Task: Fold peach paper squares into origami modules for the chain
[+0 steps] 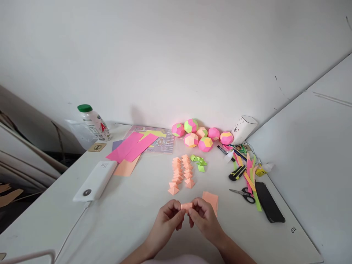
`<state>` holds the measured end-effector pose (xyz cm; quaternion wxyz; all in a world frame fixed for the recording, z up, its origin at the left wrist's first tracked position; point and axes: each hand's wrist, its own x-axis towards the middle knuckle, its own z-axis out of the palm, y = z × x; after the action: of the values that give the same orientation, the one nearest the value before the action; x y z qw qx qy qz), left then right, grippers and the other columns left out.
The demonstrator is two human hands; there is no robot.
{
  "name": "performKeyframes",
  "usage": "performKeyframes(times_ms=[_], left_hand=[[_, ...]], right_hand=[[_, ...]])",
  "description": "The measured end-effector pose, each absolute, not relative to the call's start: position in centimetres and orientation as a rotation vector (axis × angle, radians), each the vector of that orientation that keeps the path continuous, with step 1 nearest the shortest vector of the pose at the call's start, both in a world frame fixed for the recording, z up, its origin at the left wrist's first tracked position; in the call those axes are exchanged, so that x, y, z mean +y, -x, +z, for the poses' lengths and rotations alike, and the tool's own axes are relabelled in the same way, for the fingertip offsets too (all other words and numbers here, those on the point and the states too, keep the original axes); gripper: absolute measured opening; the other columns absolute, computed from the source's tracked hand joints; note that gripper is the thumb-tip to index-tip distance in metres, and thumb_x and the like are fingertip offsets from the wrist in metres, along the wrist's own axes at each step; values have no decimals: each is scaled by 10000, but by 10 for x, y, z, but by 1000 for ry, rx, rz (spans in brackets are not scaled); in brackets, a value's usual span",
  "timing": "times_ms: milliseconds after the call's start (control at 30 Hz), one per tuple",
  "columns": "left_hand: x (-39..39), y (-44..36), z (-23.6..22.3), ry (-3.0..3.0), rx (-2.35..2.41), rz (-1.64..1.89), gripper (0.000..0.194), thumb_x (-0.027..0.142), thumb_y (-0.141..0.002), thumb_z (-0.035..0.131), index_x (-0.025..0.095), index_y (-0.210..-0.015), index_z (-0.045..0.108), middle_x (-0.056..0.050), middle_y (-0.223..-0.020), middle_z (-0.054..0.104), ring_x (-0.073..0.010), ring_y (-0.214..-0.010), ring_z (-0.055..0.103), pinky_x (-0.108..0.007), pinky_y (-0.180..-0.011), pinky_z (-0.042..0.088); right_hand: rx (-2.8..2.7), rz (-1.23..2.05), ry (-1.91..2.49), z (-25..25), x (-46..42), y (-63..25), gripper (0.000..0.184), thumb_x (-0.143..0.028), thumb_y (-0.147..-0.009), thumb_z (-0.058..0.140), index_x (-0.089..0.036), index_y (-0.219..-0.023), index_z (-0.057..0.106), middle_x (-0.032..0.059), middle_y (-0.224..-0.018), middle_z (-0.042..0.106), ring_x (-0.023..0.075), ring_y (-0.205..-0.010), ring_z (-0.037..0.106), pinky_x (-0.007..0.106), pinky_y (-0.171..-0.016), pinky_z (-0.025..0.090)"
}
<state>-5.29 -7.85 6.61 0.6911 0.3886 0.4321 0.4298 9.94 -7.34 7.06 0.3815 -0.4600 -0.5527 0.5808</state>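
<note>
Between my two hands, just above the near part of the table, is a small folded piece of orange paper point(186, 206). My left hand point(169, 216) pinches its left end, and my right hand point(202, 216) pinches the right end. Beyond my fingers stand two rows of folded orange paper units point(177, 172), with several green folded units point(199, 161) to their right. Partly behind my right hand lies a flat stack of orange paper point(211, 200). Whether the fingers beneath the piece also touch it is hidden.
Several many-sided paper balls point(205, 144) sit along the wall. On the right lie scissors point(246, 194), a utility knife point(237, 173), paper strips point(251, 176) and a black phone point(269, 201). Leftward are a power bank point(96, 179) with a cable, pink paper point(126, 146) and a bottle point(95, 123).
</note>
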Motion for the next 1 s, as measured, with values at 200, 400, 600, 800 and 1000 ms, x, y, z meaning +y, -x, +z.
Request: performKeyframes(times_ms=[200,400,600,800,1000], left_hand=[[-80,50,67,-882,946,997,318,447,-775,612,174,-672,485,68,-509,451,-79,-491,412,-215,-514,332],[-81,52,66,-901,913,1024,325,429,-771,626,164,-635,496,52,-556,468,-74,-491,422,-216,-509,335],[-80,55,62,-894,863,1027,306,370,-760,642,163,-580,506,50,-518,450,-74,-466,373,-214,-472,289],[-81,55,59,-930,891,1061,321,312,-749,643,162,-523,472,56,-504,410,-72,-478,336,-212,-484,269],[-80,51,61,-952,996,980,396,468,-843,497,175,-584,439,54,-468,435,-75,-441,359,-211,-469,290]], right_hand=[[-1466,1413,1169,74,-73,-100,217,-291,-813,540,-165,-652,466,-33,-557,463,97,-481,467,217,-458,397],[-1505,1435,1188,76,-74,-103,217,-282,-802,552,-165,-636,476,-40,-508,461,90,-449,434,211,-438,379],[-1482,1517,1126,75,-74,-105,240,-326,-833,548,-151,-671,527,-26,-563,486,98,-476,479,221,-464,400],[-1521,1472,1123,78,-73,-104,232,-318,-839,547,-146,-684,564,-18,-586,506,101,-484,497,221,-471,408],[-1638,1245,1168,77,-75,-103,230,-275,-847,516,-155,-653,551,-17,-549,505,105,-492,480,218,-470,388]])
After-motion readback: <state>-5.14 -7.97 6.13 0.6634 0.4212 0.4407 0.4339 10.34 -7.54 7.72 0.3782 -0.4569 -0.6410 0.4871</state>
